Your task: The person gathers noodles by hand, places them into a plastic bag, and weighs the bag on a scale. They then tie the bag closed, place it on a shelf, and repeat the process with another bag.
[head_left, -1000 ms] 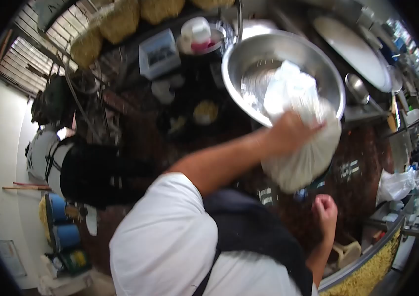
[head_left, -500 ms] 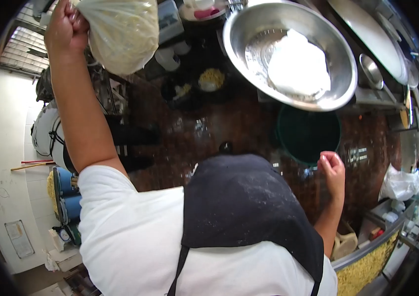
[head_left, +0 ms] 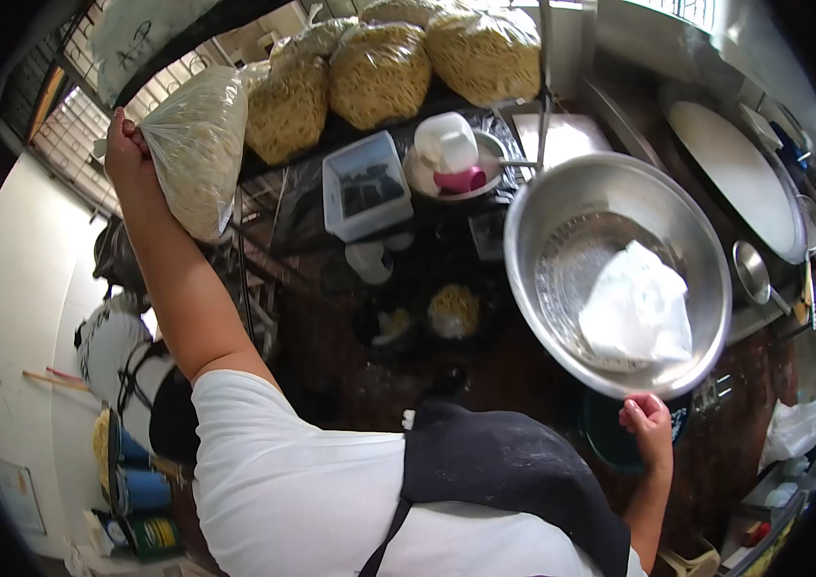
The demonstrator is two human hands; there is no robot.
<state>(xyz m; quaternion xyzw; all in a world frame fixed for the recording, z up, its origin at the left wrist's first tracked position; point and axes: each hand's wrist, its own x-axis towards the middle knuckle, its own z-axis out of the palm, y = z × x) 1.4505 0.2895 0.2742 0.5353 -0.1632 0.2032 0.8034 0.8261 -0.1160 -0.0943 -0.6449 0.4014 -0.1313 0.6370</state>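
I have the left hand (head_left: 126, 154) closed tight round the gathered neck of a clear noodle bag (head_left: 198, 154), held up well to the left of the steel bowl (head_left: 706, 250). Its neck points away from the bowl; the long axis slants down from there to the bulging base. Beyond the bowl and leftward, several filled bags (head_left: 379, 77) already stand on the shelf (head_left: 432, 104); I judge mine alone unplaced. The right hand (head_left: 648, 423), fingers curled, is at the bowl's near rim; I can't tell whether it grips anything.
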